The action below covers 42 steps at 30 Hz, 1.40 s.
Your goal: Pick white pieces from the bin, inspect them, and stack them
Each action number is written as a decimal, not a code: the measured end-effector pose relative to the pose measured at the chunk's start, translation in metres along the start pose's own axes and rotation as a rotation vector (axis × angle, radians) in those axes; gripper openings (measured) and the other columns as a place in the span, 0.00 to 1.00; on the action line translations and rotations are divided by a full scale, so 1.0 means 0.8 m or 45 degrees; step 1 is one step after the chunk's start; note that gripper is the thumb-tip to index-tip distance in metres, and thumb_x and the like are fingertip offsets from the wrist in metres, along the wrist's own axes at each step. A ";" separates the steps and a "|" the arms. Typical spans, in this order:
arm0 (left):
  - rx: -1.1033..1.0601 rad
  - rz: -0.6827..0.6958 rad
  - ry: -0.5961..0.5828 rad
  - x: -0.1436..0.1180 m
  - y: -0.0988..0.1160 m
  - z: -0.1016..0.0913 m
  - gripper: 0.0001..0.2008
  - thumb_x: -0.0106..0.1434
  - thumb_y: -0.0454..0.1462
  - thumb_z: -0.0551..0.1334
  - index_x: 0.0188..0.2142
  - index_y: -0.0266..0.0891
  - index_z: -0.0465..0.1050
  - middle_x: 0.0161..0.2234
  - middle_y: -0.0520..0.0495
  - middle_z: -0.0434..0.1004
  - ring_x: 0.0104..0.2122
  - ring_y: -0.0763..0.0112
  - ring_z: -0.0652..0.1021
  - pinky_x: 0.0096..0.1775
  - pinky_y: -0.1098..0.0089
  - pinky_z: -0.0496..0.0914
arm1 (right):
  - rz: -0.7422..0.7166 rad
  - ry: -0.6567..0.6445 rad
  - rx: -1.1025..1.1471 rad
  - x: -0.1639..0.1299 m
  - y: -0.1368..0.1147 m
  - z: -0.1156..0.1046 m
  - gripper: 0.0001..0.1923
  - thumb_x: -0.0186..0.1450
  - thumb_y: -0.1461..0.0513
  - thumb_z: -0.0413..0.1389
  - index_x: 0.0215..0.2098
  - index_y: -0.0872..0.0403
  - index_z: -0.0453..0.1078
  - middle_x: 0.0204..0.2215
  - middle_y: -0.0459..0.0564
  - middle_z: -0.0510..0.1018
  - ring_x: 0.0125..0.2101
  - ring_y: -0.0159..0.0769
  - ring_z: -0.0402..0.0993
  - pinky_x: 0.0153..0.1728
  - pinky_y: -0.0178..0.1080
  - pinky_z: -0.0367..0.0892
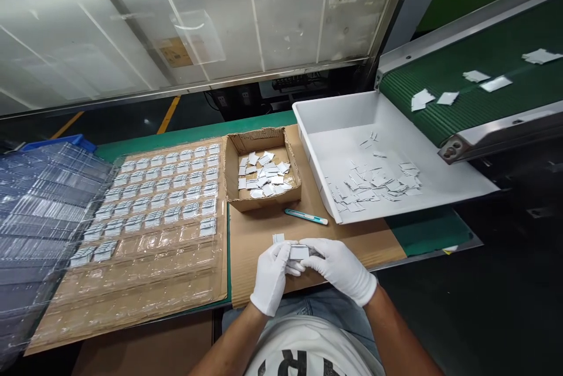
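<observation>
White-gloved left fingers [284, 250] and right fingers [315, 244] clamp one piece [299, 253] near one cutter [307, 216].

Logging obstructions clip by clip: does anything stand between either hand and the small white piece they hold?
Nothing visible but the white gloves: the left hand and right hand both hold the small white piece. The teal cutter lies beyond it, clear of both hands.

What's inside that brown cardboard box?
Loose flat white pieces, some overlapping, lie in the cardboard box. Whatever is underneath the piled pieces is covered, so I can't see it.
</observation>
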<state>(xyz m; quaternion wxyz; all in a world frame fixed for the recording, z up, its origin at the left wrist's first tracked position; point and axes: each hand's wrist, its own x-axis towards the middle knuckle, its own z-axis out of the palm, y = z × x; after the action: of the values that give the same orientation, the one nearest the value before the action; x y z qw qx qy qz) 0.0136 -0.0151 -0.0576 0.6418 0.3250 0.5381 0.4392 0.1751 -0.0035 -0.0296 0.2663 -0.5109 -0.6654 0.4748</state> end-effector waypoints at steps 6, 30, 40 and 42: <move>0.085 -0.045 -0.011 -0.009 0.015 -0.001 0.16 0.46 0.45 0.72 0.26 0.33 0.75 0.15 0.50 0.75 0.15 0.75 0.74 0.19 0.76 0.68 | 0.135 0.127 0.183 -0.011 -0.002 0.009 0.11 0.57 0.65 0.60 0.39 0.51 0.78 0.35 0.48 0.83 0.36 0.40 0.78 0.41 0.38 0.70; 0.272 -0.178 0.141 -0.032 0.020 -0.008 0.20 0.53 0.47 0.65 0.12 0.40 0.65 0.11 0.55 0.65 0.13 0.77 0.63 0.19 0.73 0.58 | 0.511 0.512 0.889 -0.009 -0.010 0.068 0.16 0.52 0.55 0.67 0.36 0.54 0.77 0.32 0.52 0.84 0.34 0.43 0.80 0.37 0.42 0.76; 0.527 -0.035 0.116 -0.029 0.016 -0.004 0.19 0.59 0.45 0.62 0.15 0.40 0.70 0.13 0.53 0.68 0.16 0.74 0.67 0.23 0.73 0.61 | 0.539 0.428 0.786 -0.008 -0.008 0.057 0.13 0.55 0.54 0.64 0.33 0.55 0.75 0.24 0.47 0.80 0.24 0.34 0.75 0.24 0.33 0.69; 0.696 0.067 0.031 -0.032 0.012 -0.006 0.19 0.63 0.44 0.59 0.17 0.40 0.73 0.14 0.52 0.70 0.18 0.72 0.69 0.25 0.72 0.61 | 0.577 0.356 0.717 -0.007 -0.006 0.049 0.13 0.56 0.53 0.63 0.29 0.55 0.72 0.19 0.44 0.75 0.20 0.31 0.70 0.17 0.30 0.62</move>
<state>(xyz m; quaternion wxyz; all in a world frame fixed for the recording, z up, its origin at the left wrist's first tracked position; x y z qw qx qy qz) 0.0055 -0.0349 -0.0394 0.5123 0.4946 0.6357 0.2980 0.1418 -0.0229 -0.0408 0.3724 -0.6117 -0.3364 0.6115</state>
